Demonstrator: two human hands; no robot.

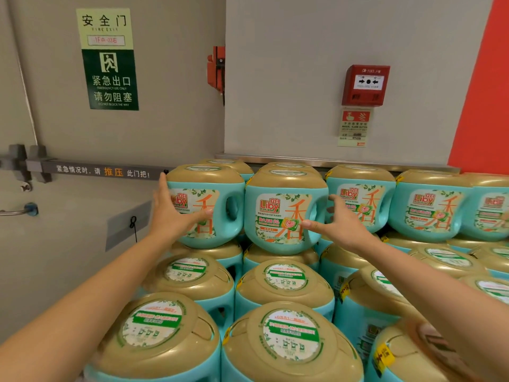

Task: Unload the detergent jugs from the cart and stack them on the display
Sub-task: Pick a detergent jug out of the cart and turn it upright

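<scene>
Teal detergent jugs with gold lids are stacked in stepped tiers on the display. My left hand (172,213) lies flat with straight fingers on the left side of the top-tier left jug (217,194), thumb across its label. My right hand (334,226) is spread open at the right side of the neighbouring top jug (281,216), thumb on its label, fingers near the handle. Neither hand curls round a jug. No cart is in view.
More top-tier jugs (429,210) run to the right. Lower tiers (286,282) step down toward me. A grey fire exit door with a push bar (104,170) stands left of the stack. A red fire alarm box (366,84) hangs on the wall behind.
</scene>
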